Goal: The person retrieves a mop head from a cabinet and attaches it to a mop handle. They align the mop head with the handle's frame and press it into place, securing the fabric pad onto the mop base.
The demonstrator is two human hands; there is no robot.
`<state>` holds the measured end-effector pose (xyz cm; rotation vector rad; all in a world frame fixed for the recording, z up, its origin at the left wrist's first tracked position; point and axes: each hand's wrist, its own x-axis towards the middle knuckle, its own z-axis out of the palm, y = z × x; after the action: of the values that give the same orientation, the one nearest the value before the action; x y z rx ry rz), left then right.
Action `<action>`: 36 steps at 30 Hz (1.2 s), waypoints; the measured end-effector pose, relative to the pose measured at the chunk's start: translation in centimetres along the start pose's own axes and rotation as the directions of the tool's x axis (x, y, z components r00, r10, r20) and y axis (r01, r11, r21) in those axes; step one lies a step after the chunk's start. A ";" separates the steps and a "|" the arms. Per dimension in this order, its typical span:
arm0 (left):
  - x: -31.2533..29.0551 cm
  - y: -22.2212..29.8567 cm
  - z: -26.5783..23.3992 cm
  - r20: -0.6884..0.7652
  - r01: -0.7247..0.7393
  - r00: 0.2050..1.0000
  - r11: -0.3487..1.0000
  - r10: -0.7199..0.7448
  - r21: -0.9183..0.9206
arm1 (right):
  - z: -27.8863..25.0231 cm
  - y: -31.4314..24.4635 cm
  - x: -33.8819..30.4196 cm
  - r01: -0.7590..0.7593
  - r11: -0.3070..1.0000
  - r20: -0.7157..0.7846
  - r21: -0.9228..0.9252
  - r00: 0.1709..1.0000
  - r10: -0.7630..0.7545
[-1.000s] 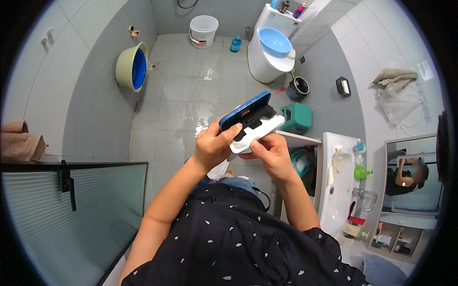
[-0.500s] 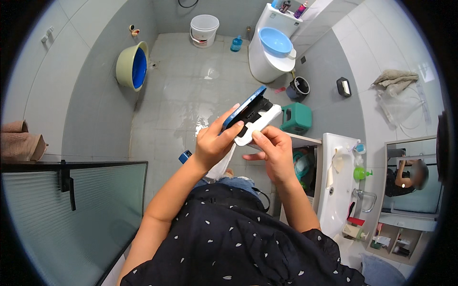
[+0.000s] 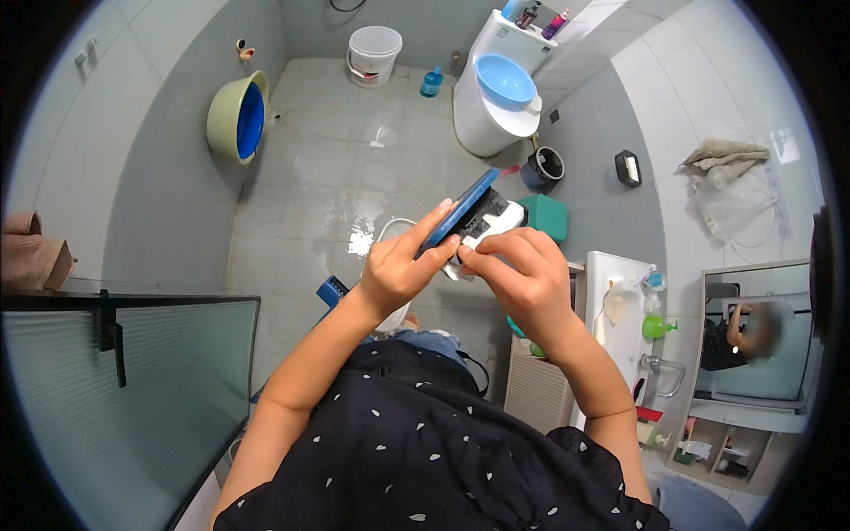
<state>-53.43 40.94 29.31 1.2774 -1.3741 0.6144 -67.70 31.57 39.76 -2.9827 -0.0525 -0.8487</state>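
My left hand (image 3: 398, 270) is closed round a flat blue slab (image 3: 462, 211) with black fittings on its inner side; its exact kind I cannot make out. A white piece (image 3: 498, 225) lies along the fittings, on the side facing my right hand. My right hand (image 3: 527, 270) has its thumb and fingers pinched at the near end of that white piece, close to my left thumb. Below my left wrist shows a white rounded thing (image 3: 396, 320), mostly covered by the hand. A blue object (image 3: 331, 290) sits beside my left forearm.
A glass door (image 3: 133, 389) stands at the left, a sink (image 3: 606, 327) and cabinet at the right. Ahead are a toilet (image 3: 482, 124) bearing a blue basin (image 3: 505, 81), a white bucket (image 3: 374, 57), a blue bottle (image 3: 431, 82) and a green container (image 3: 544, 219). The tiled floor looks wet.
My right hand has swung up and inward, its fingers now pinched beside my left thumb. The blue slab has turned slightly, and the white piece shows less of its length.
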 end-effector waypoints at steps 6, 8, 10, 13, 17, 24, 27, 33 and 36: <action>-0.3 0.4 -0.1 0.027 0.120 0.993 0.989 -0.118 -0.092 | -0.6 0.3 1.2 0.201 0.978 -0.003 -0.058 0.979 -0.202; -0.5 0.4 0.0 0.031 0.137 0.990 0.984 -0.134 -0.112 | -0.3 0.7 1.2 0.208 0.977 -0.022 -0.052 0.978 -0.210; -0.5 0.3 0.0 0.032 0.147 0.989 0.981 -0.144 -0.123 | 0.3 1.3 0.9 0.207 0.977 -0.044 -0.046 0.977 -0.209; -0.5 0.3 0.0 0.033 0.151 0.988 0.980 -0.148 -0.133 | 0.5 1.9 0.9 0.241 0.970 -0.073 -0.022 0.968 -0.242; -0.6 0.2 -0.1 0.032 0.145 0.989 0.979 -0.141 -0.145 | 0.6 2.4 1.0 0.237 0.969 -0.089 0.066 0.969 -0.231; 0.1 0.4 -0.5 0.044 0.237 0.971 0.944 -0.233 -0.229 | 1.7 2.4 0.0 0.214 0.974 -0.214 -0.072 0.951 -0.225; -0.1 0.2 -0.5 0.060 0.234 0.972 0.948 -0.226 -0.214 | 2.1 1.7 -0.8 0.145 0.976 -0.252 -0.165 0.950 -0.183; -0.4 -0.3 -0.2 0.029 0.235 0.972 0.955 -0.234 -0.179 | 2.9 1.5 -1.3 0.108 0.966 -0.296 -0.236 0.939 -0.177; -0.1 -0.3 0.0 0.018 0.220 0.975 0.958 -0.220 -0.183 | 3.1 1.5 -1.2 0.136 0.953 -0.284 -0.272 0.934 -0.215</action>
<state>-53.22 40.94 29.11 1.2566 -1.2349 0.3277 -66.98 30.24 36.43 -3.0574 -0.2240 -1.4396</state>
